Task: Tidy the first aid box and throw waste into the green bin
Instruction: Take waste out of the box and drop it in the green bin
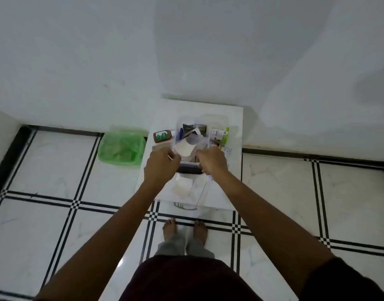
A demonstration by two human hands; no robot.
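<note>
Clearly, we were mid-tidy, standing barefoot and looking down at a small white table [234, 118] against a pale wall. Our left hand [161, 165] and right hand [211, 159] met at the near edge of the clear first aid box [219, 120], which sat at the centre of the table. Both hands were curled into loose fists; the left fingers seemed to pinch something thin and pale, the right closed on a white scrap, though we could not tell exactly what either held.

We judged the work far from finished. The box was crowded with dark packets and a white sheet [184, 148] standing at angles. A brown bottle [163, 136] lay outside at nine o'clock of the box, a green-and-white carton [220, 135] at three o'clock, and white gauze pads [182, 185] at six o'clock. The green bin [120, 147] stood on the floor at nine o'clock of the table, lined and apparently without waste.

Writing on the bottle label and carton was too blurred to read.
</note>
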